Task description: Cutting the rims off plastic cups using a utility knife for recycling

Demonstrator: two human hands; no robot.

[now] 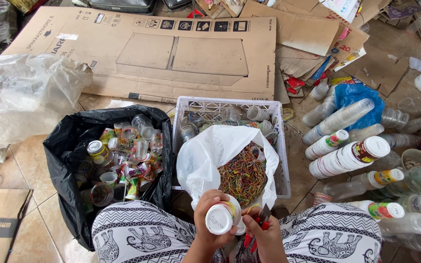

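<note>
Left hand (pixel 209 218) wrapped around white plastic cup (pixel 221 216), held over lap | right hand (pixel 264 234) clenched on red-handled cutter (pixel 259 225) just beside cup | white bag of rubber bands (pixel 242 175) in white crate (pixel 278 146) | black bag (pixel 64 146) of cups | flattened cardboard box (pixel 171 48)

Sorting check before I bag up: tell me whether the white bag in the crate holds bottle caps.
No. The white bag in the white crate is open on a tangled heap of coloured rubber bands, not caps.
</note>
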